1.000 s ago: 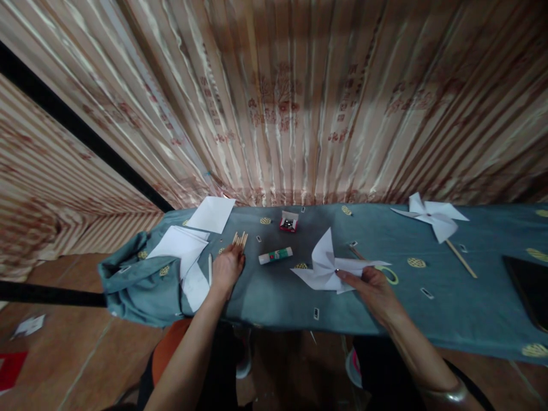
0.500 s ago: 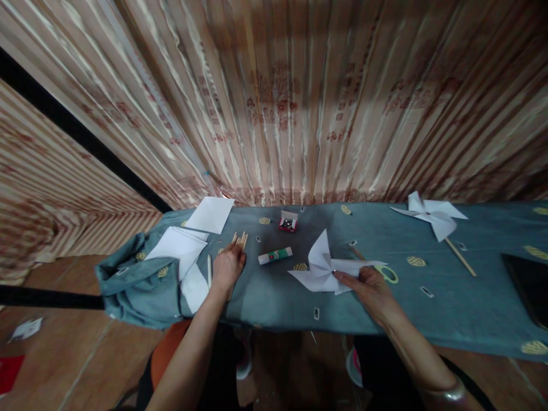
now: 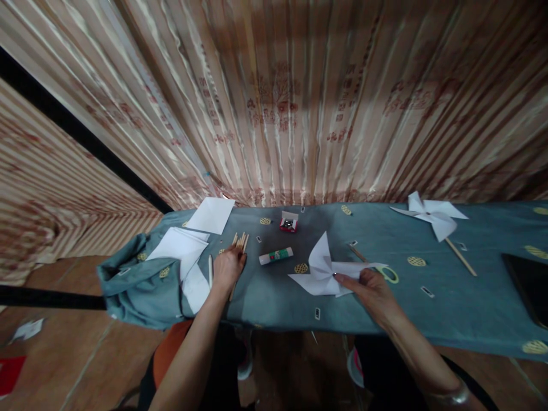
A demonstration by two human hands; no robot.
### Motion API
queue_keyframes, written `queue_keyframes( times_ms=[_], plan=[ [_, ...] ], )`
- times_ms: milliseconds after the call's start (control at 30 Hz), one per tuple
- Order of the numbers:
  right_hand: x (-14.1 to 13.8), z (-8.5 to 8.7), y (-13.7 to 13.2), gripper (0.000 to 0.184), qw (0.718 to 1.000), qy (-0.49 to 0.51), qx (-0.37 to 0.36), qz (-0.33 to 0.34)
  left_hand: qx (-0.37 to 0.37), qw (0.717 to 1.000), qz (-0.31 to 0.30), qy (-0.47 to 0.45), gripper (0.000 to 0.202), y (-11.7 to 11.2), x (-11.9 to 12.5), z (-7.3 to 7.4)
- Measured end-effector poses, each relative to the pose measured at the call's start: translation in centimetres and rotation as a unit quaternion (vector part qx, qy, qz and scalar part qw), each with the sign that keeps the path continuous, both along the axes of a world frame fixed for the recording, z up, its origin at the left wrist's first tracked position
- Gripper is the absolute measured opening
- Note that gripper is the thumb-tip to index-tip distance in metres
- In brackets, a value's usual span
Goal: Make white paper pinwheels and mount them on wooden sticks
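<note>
My left hand [image 3: 228, 268] lies palm down on a bundle of thin wooden sticks [image 3: 240, 241] on the blue-green cloth [image 3: 449, 302], its fingers curled over them. My right hand [image 3: 371, 287] rests on a folded white paper pinwheel [image 3: 322, 268], a fingertip pressing near its middle. A glue stick [image 3: 275, 256] lies between the two hands. Green-handled scissors [image 3: 389, 273] peek out just past my right hand, beside a loose stick.
A finished paper pinwheel on a stick [image 3: 434, 217] lies at the far right. White paper sheets [image 3: 184, 248] are piled at the left end, one more sheet [image 3: 211, 214] behind. A small red box of pins [image 3: 288, 221] stands at the back. A dark tablet [image 3: 528, 285] lies at the right edge.
Hardly anything moved. My right hand and the pinwheel shifted slightly; my left hand stays on the sticks.
</note>
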State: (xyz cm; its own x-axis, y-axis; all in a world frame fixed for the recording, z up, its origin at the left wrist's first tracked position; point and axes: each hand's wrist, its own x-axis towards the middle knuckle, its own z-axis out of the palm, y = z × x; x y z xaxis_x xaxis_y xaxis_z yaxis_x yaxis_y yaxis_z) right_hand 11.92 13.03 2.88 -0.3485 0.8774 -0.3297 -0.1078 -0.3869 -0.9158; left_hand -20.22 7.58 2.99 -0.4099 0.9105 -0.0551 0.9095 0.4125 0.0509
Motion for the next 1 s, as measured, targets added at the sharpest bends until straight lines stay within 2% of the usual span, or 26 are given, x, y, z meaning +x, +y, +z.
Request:
queue_keyframes(
  times_ms=[167,300,400,500,567,667,700,800,867,1000],
  plan=[
    [-0.2,-0.1,0.0,0.032,1.0,-0.009,0.012,-0.008,0.003,1.0,-0.002,-0.012,0.024,0.1,-0.1,-0.1],
    [-0.4,0.1,-0.2,0.029,1.0,-0.002,0.009,0.004,0.012,0.999,0.019,-0.026,0.023,0.4,0.0,-0.2],
    [-0.4,0.3,-0.3,0.03,1.0,0.008,0.0,0.014,0.041,0.997,0.04,-0.06,0.021,0.4,-0.1,-0.3],
    [-0.2,0.4,-0.3,0.031,1.0,0.007,0.005,0.008,0.106,0.982,0.057,-0.142,0.015,-0.1,0.0,-0.2],
    [0.0,0.5,-0.4,0.033,1.0,-0.002,0.019,0.006,0.178,0.956,0.057,-0.227,0.012,-0.6,0.4,0.2],
    [0.2,0.9,-0.9,0.031,0.998,-0.021,0.062,0.024,0.27,0.891,0.039,-0.364,0.012,-1.5,1.4,1.3],
    [0.3,1.2,-1.2,0.029,0.995,-0.019,0.085,0.038,0.28,0.87,0.029,-0.405,0.013,-1.8,1.9,1.8],
    [0.0,2.6,-2.3,0.027,0.977,0.017,0.182,0.107,0.283,0.815,0.019,-0.505,0.017,-2.2,3.8,3.3],
    [-0.5,3.7,-3.0,0.028,0.96,0.017,0.237,0.147,0.256,0.787,0.012,-0.561,0.019,-2.4,5.3,4.2],
    [-1.6,5.5,-3.8,0.021,0.937,-0.001,0.31,0.162,0.168,0.687,0.017,-0.707,0.03,-2.5,8.4,4.9]
  ],
)
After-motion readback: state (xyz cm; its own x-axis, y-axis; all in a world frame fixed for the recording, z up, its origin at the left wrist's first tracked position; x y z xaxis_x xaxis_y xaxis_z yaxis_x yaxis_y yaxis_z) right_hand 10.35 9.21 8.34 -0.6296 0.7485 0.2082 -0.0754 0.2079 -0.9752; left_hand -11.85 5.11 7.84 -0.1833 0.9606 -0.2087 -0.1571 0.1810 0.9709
